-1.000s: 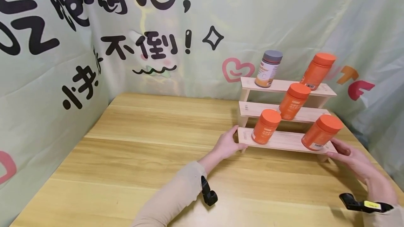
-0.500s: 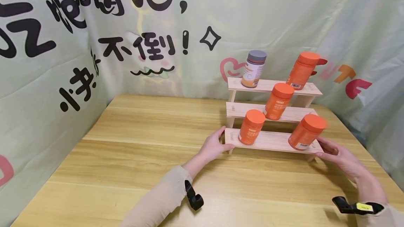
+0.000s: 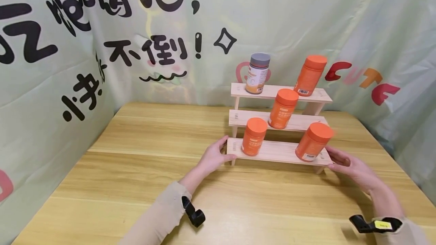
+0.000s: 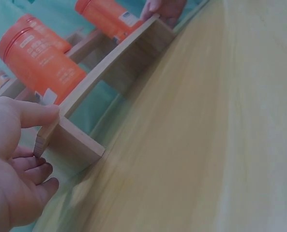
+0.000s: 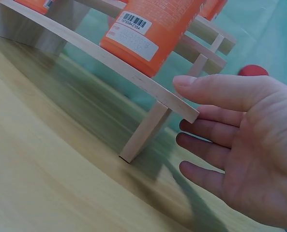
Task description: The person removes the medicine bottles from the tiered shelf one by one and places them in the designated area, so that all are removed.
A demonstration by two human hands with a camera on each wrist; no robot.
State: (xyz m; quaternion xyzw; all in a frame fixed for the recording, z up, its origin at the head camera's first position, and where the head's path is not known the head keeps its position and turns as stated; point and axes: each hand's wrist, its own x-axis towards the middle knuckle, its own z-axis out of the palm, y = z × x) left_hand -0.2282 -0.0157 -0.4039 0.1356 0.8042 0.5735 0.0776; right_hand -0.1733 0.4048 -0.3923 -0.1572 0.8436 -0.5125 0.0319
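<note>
Pale wood forms a 3-tier rack (image 3: 277, 149), placed right of the middle of a wood-grain table (image 3: 136, 199) and grasped at both ends of its lowest board. The person's left hand (image 3: 212, 157) grips the left end, thumb at the front edge and other fingers curled below; the right hand (image 3: 352, 171) grips the opposite end, thumb above the board and bent fingers beneath. On that bottom tier stand 2 jars: a lower-left orange jar (image 3: 254, 136) near the left hand and a lower-right orange jar (image 3: 314, 141) just beside the right, its barcode visible in the right wrist view. The middle tier carries 1 middle orange jar (image 3: 283, 109). Up top, a grey-lidded jar (image 3: 257, 73) with a white-and-orange label stands toward the left end, well apart from a top orange jar (image 3: 310, 75) toward the right. Beige sleeves (image 3: 160, 213) cover the forearms, and a black device is strapped at each wrist. Behind hangs a pale green cloth (image 3: 289, 10) printed with bold black characters and the word CUTE in coloured letters.
</note>
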